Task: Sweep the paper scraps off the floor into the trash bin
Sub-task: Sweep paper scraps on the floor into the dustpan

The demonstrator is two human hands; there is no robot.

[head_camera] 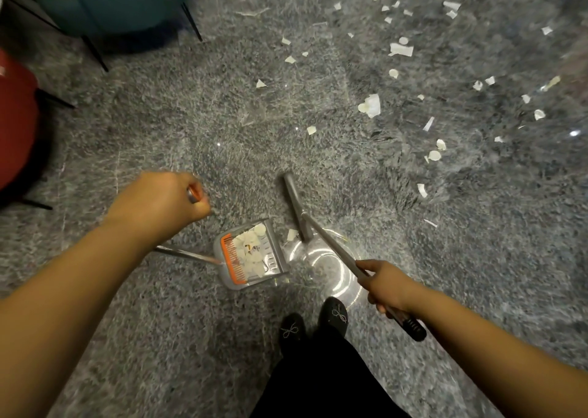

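White paper scraps (401,49) are lying scattered across the glossy grey speckled floor (159,124), thickest toward the upper right; they are torn, uneven pieces, some round, some long strips, some crumpled. A heap of the same scraps is sitting inside the grey dustpan (251,255), which has an orange comb strip along one edge and is resting on the floor just ahead of the person's black shoes (313,320). The left hand (157,199) is curling into a fist around the top of the dustpan's thin metal handle (186,253). The right hand (386,285) is wrapping its fingers round the broom (321,237) pole, above the pole's black grip end. The grey broom head is lying on the floor just right of the dustpan, with one scrap between them. A teal chair (127,0) and a red chair (16,118) are standing at the left.
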